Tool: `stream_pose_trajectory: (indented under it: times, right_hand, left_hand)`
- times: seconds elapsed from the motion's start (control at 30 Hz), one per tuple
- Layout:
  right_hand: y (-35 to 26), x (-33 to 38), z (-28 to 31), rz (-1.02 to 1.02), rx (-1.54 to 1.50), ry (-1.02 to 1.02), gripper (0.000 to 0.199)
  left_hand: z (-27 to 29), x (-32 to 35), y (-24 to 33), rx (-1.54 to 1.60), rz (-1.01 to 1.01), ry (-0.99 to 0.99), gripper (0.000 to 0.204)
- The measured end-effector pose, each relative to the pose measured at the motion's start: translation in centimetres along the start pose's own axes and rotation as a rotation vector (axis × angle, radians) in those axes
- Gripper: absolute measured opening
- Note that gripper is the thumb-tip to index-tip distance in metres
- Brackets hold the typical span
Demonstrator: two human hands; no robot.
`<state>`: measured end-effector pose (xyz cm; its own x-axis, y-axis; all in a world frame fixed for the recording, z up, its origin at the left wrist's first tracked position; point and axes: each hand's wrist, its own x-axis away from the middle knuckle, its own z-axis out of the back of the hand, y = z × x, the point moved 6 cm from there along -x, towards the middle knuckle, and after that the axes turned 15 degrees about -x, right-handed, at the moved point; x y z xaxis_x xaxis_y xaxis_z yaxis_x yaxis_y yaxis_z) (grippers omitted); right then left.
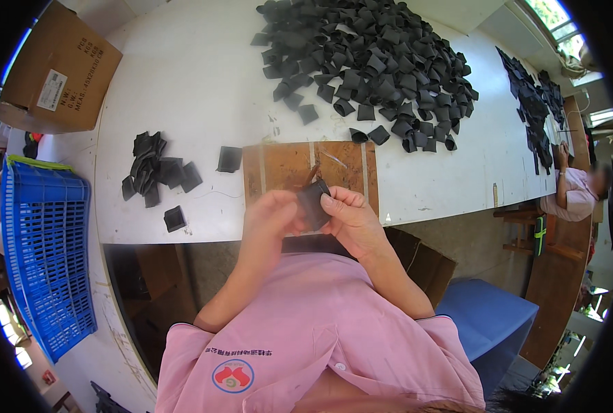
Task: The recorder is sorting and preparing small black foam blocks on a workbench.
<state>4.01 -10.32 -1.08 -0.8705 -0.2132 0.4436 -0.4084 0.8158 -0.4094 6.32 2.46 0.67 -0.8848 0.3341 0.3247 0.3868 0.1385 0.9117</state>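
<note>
Black piece (313, 206) at frame centre is pinched between thumb and fingers of the right hand (353, 217); whether it is also pinched by the blurred left hand (272, 215) cannot be told

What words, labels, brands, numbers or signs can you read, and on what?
I won't copy wording, only locate it:
Brown cardboard box: dark printed letters and numbers.
White paper label on it: too small to read.
Pink cloth shirt: dark characters beside a round, blue-rimmed red logo.
</note>
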Motion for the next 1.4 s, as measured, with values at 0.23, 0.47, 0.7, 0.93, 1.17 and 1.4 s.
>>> stream_pose_trajectory:
  times: [0.23,0.47,0.7,0.93,1.17,1.4]
  right_hand:
    - [-0.6,0.5,-0.2,0.002,0.027,-0.013,0.012]
    - [-4.3,4.1,-3.7,1.007,1.196,0.203,0.017]
    - [-2.9,3.2,-4.8,1.084,1.262,0.064,0.010]
    - [-3.0,2.1,-3.5,1.164,1.307,0.174,0.009]
    - [0.5,-0.1,-1.6,0.036,-0.238,0.020,0.005]
    - [-2.9,0.9,-4.8,0.076,0.223,-0.091,0.022]
  left_hand:
    - [-0.7,-0.3,-0.5,0.020,0.058,-0.023,0.007]
    - [-0.7,0.1,0.5,-0.298,-0.106,0.160,0.006]
    - [-2.3,0.4,1.1,-0.762,-0.431,0.278,0.004]
    - [-1.5,-0.9,-0.7,0.324,0.148,0.082,0.019]
    - [-0.9,-0.9,0.5,-0.280,-0.258,0.332,0.015]
    - [-2.5,-1.6,2.9,0.723,-0.009,-0.333,0.015]
